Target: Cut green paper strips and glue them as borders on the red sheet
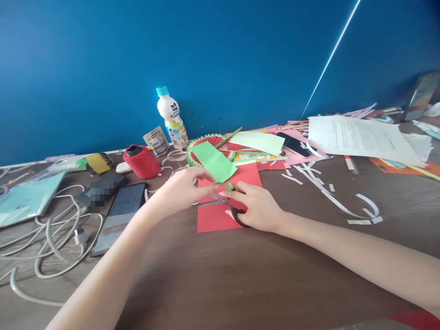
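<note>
My right hand (259, 206) is closed around the dark handles of a pair of scissors (224, 200); the blades point left, over a red sheet of paper (220, 220). My left hand (187, 187) reaches in from the left, thumb and finger bent at one end of a small curled green paper strip (226, 185). That strip arches just above the scissors, between my two hands. Right behind the left fingers lies a larger green paper piece (215, 161), overlapping the red sheet. Part of the left hand's grip is hidden.
Behind are pleated red-and-green paper fans (206, 143), a bottle (171, 114) and a pale green sheet (257, 142). On the left lie a phone (120, 215), cables (51, 238) and a red roll (141, 162). White paper strips (330, 195) and a printed sheet (357, 137) lie right.
</note>
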